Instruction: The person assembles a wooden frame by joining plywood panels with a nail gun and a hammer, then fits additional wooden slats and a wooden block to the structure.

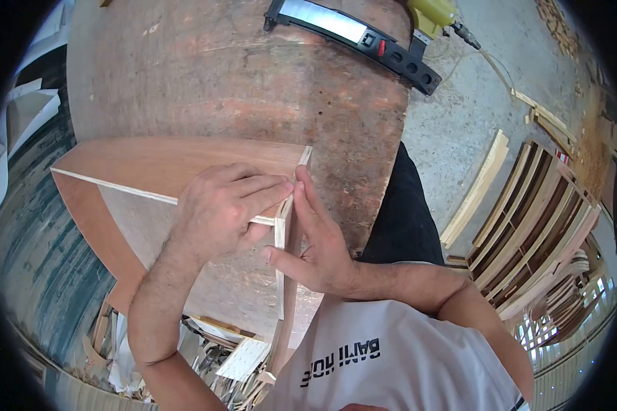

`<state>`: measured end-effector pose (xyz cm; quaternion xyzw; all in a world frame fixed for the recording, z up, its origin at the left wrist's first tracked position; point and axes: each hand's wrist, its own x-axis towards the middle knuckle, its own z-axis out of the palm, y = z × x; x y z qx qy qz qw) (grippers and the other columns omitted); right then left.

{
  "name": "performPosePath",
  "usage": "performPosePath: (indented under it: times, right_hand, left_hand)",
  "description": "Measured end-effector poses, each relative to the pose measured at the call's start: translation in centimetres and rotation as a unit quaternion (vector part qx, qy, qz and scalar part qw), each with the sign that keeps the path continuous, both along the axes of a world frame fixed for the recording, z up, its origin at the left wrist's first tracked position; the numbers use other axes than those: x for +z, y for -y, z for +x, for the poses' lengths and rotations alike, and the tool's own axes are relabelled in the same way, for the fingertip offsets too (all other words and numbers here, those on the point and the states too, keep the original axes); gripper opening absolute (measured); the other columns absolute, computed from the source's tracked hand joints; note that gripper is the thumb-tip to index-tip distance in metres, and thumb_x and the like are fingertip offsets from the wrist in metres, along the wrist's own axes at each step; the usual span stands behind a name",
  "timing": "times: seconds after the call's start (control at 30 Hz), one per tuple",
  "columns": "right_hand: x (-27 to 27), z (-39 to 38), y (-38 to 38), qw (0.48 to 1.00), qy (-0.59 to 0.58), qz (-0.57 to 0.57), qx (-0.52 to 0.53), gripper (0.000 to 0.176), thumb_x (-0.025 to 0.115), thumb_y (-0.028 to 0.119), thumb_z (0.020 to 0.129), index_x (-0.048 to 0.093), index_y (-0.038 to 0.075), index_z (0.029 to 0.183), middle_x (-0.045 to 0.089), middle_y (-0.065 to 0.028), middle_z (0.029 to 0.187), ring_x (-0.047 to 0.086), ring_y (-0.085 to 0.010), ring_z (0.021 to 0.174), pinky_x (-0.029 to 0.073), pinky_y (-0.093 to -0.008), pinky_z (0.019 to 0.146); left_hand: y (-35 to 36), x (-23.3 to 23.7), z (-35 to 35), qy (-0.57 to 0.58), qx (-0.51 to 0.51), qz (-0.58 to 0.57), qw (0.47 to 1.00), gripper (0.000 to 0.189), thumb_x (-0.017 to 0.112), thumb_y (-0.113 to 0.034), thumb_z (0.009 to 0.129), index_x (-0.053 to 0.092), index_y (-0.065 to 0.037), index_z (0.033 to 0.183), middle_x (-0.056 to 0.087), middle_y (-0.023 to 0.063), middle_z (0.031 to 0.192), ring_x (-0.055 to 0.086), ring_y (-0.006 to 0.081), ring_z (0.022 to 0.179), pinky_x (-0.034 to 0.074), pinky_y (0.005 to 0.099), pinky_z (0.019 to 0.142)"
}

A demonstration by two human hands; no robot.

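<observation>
A box-like plywood frame point(137, 161) with pale layered edges lies at the edge of a worn wooden work surface point(253, 89). My left hand point(223, 205) is closed over the frame's near right corner, fingers on the upper panel and thumb tucked below it. Against the side panel point(281, 274) at that same corner is my right hand point(319, 250), its fingers lying along the outer face and its thumb at the front edge. The fingertips of both hands almost meet at the joint.
A pneumatic nail gun point(432, 17) with a long black magazine point(391, 58) rests at the far right of the work surface, an air hose point(493, 65) attached. Curved wooden pieces point(528, 212) and a pale strip point(476, 188) lie on the floor. Offcuts point(243, 359) are heaped below.
</observation>
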<state>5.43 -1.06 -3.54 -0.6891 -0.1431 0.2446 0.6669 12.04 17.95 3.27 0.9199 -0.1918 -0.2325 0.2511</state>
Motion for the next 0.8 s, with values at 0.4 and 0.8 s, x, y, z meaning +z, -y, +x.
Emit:
performPosePath:
  times: [0.4, 0.8]
  right_hand:
    - [-0.05, -0.27, -0.05, 1.000, -0.001, 0.016, -0.017, 0.100, 0.077, 0.016, 0.078, 0.016, -0.003, 0.154, 0.018, -0.0329, 0.157, 0.021, -0.0479, 0.146, 0.024, -0.0492, 0.118]
    - [0.12, -0.26, 0.02, 1.000, -0.020, 0.013, -0.019, 0.097, 0.078, 0.014, 0.076, 0.020, -0.008, 0.151, 0.021, -0.0328, 0.155, 0.021, -0.0470, 0.146, 0.026, -0.0479, 0.117]
  left_hand:
    - [-0.55, -0.06, -0.49, 0.008, -0.011, -0.002, 1.000, 0.034, 0.069, -0.017, 0.067, 0.072, -0.009, 0.100, 0.073, 0.0057, 0.107, 0.071, 0.0253, 0.094, 0.058, 0.0383, 0.077]
    - [-0.71, -0.38, -0.69, 0.031, -0.025, 0.003, 0.999, 0.032, 0.068, -0.021, 0.073, 0.072, -0.010, 0.103, 0.073, 0.0056, 0.108, 0.071, 0.0245, 0.096, 0.059, 0.0365, 0.075]
